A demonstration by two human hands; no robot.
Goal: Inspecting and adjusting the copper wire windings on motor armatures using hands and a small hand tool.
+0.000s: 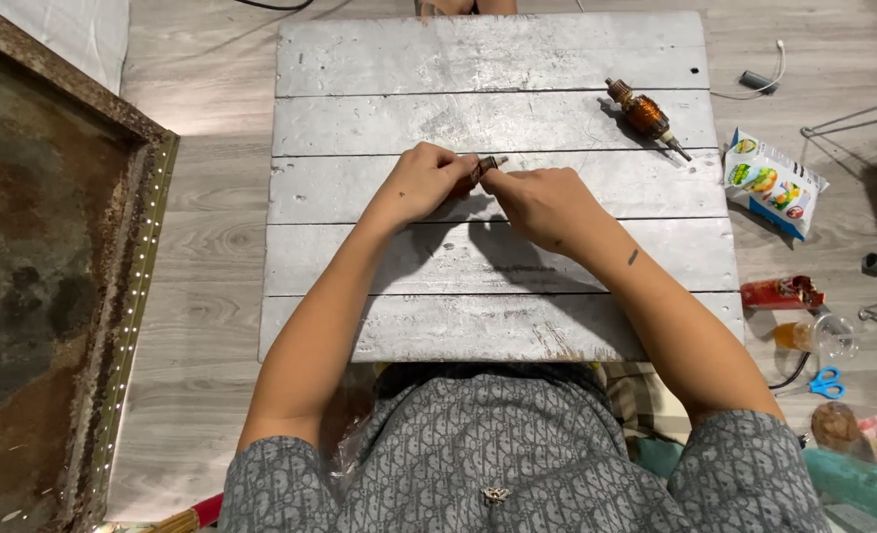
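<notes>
Both hands met mid-table: left hand (422, 184) and right hand (540, 200) each pinched an end of a small brown part (485, 168), held just above the grey plank table (379, 59). From my feed I couldn't tell what the part was (too small). My read: a two-point grip like that works best with the wrists braced on the planks and only the fingertips turning. Forearms converged from the near edge, elbows out. A copper-wound motor armature (646, 116) lay far right, well apart. A snack packet (774, 182) and blue scissors (827, 382) lay on the floor, right.
</notes>
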